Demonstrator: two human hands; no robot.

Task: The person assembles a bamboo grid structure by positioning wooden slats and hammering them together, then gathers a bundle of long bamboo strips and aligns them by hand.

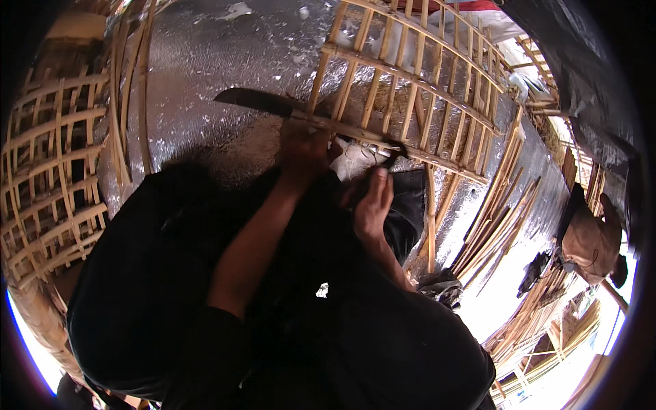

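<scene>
The right hand's [373, 205] fingers close on a dark object [394, 159]; the shadowed left hand [305, 154] is curled by the bamboo rack [415, 80], its grip impossible to tell. The rack spreads toward one o'clock, a dark blade [254, 100] toward eleven, loose sticks [497, 225] toward four.

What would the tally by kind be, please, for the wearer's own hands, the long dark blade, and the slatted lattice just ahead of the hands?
Hands, left hand and right hand: 2
Long dark blade: 1
Slatted lattice: 1
Total: 4
The small dark thing at the right hand is unclear and not counted.
</scene>
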